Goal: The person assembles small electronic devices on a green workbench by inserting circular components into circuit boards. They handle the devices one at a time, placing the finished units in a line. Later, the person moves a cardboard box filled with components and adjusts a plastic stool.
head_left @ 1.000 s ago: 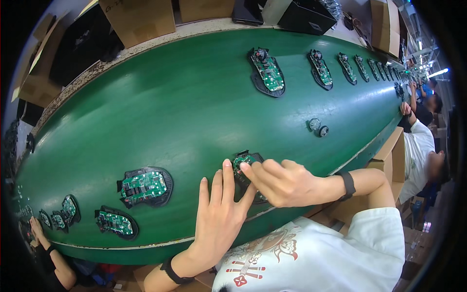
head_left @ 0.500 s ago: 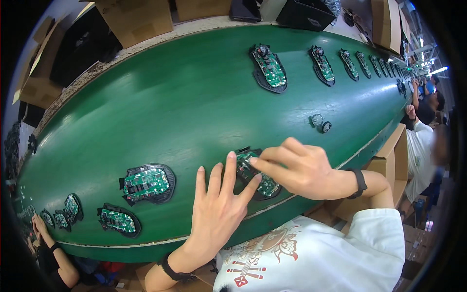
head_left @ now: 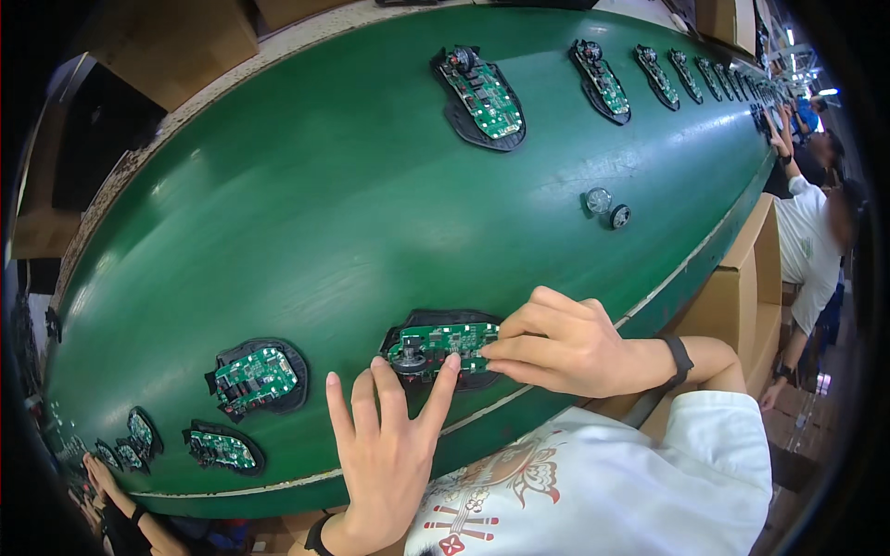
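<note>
In front of me a green circuit board (head_left: 450,335) lies in a black plastic shell (head_left: 422,317) on the green surface. A dark round wheel-like part (head_left: 408,360) sits at the board's left end. My left hand (head_left: 389,435) is open, fingers spread; its fingertips rest on the board's near edge, by the round part. My right hand (head_left: 565,345) is closed in a pinch at the board's right end, and whatever lies between thumb and finger is hidden. Two small round wheels, a clear-faced one (head_left: 598,200) and a black-rimmed one (head_left: 620,217), lie loose farther right.
To the left lie more shells with boards, one (head_left: 261,378) closest to me. A row of similar units, led by one (head_left: 482,97), runs along the far side. Cardboard boxes (head_left: 732,278) stand at the right edge. Co-workers' hands (head_left: 102,474) show at far left and right.
The shell with the board has turned from slanted to nearly level. The round part now shows at its left end. My right fingers have shifted from its upper part to its right end.
</note>
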Available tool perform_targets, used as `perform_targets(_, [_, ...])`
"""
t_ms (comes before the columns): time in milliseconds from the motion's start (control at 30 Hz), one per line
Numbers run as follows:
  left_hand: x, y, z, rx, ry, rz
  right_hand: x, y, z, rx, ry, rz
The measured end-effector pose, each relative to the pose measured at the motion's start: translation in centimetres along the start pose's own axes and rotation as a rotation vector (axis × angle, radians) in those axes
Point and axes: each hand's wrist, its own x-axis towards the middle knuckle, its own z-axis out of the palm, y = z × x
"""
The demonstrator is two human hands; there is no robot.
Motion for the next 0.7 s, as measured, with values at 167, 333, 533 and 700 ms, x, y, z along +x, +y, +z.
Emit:
perform_targets(167, [-0.1,-0.4,0.2,-0.041,-0.026,0.011,0.3,0.2,0.7,0.022,0.014,-0.004])
perform_targets(333, [0.0,-0.6,0.0,-0.075,-0.036,0.024,0.8,0.3,1.0,0.013,0.002,-0.023])
perform_targets(533, [0.3,-0.7,0.2,-0.087,-0.011,0.039,0.9,0.4,1.1,-0.003,-0.011,-0.058])
perform_targets(700, [0.4,-0.8,0.3,-0.086,-0.011,0.056,1.1,0.7,0.9,0.035,-0.036,-0.082])
